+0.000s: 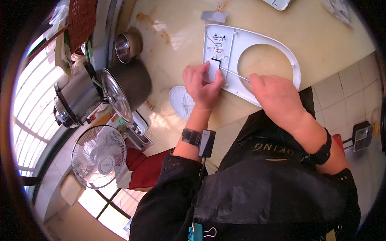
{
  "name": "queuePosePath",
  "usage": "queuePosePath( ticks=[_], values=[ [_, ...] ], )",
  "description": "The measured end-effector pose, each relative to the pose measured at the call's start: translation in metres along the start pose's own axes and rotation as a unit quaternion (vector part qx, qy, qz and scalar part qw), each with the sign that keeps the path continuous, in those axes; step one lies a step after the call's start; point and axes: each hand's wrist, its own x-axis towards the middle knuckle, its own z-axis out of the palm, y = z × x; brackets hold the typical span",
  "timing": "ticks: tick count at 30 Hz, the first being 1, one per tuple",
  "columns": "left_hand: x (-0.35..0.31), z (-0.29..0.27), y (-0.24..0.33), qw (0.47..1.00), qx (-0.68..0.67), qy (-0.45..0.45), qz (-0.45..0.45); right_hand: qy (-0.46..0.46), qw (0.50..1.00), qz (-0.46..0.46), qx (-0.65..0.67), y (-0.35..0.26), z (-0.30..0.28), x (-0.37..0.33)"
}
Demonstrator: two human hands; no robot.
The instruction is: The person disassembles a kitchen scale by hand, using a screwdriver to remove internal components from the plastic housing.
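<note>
A white plastic panel (234,40) with a big round opening lies on the table, its inner side up, with thin wires and small parts along its left end. There my left hand (201,85) pinches a small white rectangular block (214,70) between thumb and fingers, against the panel. My right hand (277,95) is closed round the handle of a screwdriver (234,74). Its thin metal shaft slants up and left, the tip at the edge of the block. Whether the tip touches a screw I cannot tell.
Wires run to a flat silver box (214,16) beyond the panel. A white oval piece (181,102) lies left of my left wrist. Farther left are a steel bowl (123,48), a large pot (78,93), a round lid (116,94) and a fan (99,156).
</note>
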Motion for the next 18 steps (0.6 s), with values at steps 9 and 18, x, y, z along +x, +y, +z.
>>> queuePosePath(
  ticks=[9,18],
  values=[
    [-0.0007,-0.0002,-0.0033,1.000,0.009,-0.004,0.020,-0.035,0.999,0.037,-0.003,-0.0005,-0.0018,0.0053],
    [-0.0007,-0.0016,0.0021,0.999,0.008,-0.017,-0.029,0.005,1.000,0.029,0.009,-0.0003,-0.0039,0.0059]
  ],
)
